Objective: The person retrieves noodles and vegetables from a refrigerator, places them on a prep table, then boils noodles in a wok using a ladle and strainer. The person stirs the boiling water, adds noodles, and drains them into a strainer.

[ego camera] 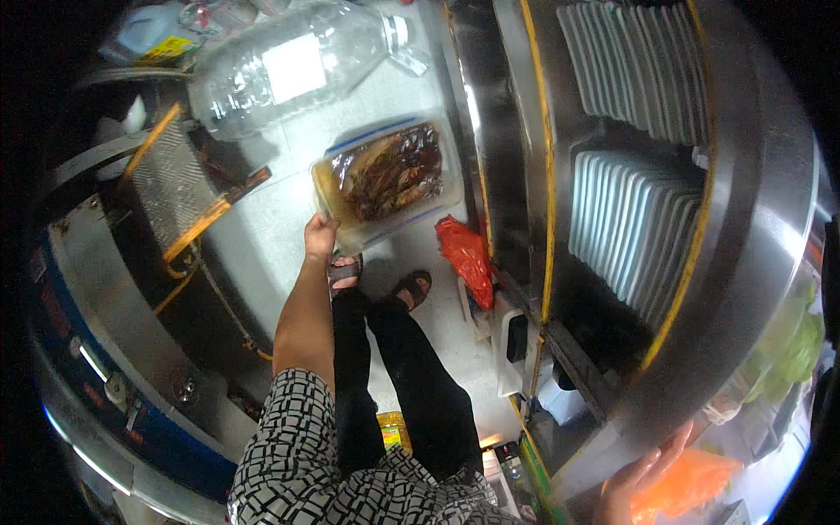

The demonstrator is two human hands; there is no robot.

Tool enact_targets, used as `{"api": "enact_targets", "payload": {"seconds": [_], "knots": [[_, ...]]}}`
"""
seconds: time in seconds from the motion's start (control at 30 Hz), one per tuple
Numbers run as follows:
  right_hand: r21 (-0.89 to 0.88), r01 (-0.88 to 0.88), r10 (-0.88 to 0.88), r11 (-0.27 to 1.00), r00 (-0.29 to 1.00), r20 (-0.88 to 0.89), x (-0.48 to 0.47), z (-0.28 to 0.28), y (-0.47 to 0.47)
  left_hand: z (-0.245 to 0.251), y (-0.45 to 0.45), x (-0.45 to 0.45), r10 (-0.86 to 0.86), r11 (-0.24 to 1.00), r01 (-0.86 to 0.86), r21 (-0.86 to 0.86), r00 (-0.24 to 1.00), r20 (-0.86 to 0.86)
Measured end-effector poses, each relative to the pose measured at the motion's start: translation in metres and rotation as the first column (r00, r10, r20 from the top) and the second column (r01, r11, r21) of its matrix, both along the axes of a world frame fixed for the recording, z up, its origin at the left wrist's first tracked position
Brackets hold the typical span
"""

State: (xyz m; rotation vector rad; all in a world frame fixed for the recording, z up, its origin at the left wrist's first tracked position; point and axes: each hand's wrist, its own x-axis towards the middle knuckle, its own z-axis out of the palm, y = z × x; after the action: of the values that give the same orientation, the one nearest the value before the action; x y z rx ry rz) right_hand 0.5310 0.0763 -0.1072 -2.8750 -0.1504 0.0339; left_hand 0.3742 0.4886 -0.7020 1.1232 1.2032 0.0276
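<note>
My left hand (321, 235) is closed on the near left corner of a clear plastic container (453, 157), which has blue clips on its long sides and dark brown food (397, 174) inside. The container is in front of my sandalled feet; whether it rests on the floor is unclear. At the lower right, my right hand (646, 472) is blurred, its fingers extended beside an orange plastic bag (689, 482); whether it touches the bag cannot be told. A red plastic bag (466, 259) lies right of the container, against the metal shelving.
A large clear plastic bottle (295, 65) lies beyond the container. Metal shelving (546, 197) on the right holds stacked pale trays (630, 223). To the left are a wood-framed mesh rack (170, 184) and a blue-fronted metal unit (157, 420). A yellow-capped jug (394, 430) stands behind my legs.
</note>
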Motion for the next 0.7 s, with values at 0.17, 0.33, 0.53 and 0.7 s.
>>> {"api": "enact_targets", "payload": {"seconds": [0.17, 0.33, 0.53, 0.7], "knots": [[-0.112, 0.207, -0.213, 0.972, 0.976, -0.04, -0.021, 0.022, 0.011, 0.004, -0.051, 0.116, -0.438, 0.894, 0.423, -0.15, 0.894, -0.091], [-0.149, 0.042, -0.044, 0.988, 0.999, -0.015, 0.001, 0.004, -0.008, -0.02, -0.103, 0.121, -0.435, 0.883, 0.457, 0.11, 0.883, -0.174], [-0.085, 0.047, -0.058, 0.995, 0.99, -0.13, 0.01, 0.009, 0.024, 0.06, -0.229, 0.073, -0.688, 0.726, 0.673, -0.145, 0.708, -0.161], [0.085, -0.115, 0.117, 0.99, 0.993, -0.02, 0.012, 0.001, 0.009, 0.107, -0.369, 0.0, -0.533, 0.817, 0.521, -0.249, 0.846, 0.021]]}}
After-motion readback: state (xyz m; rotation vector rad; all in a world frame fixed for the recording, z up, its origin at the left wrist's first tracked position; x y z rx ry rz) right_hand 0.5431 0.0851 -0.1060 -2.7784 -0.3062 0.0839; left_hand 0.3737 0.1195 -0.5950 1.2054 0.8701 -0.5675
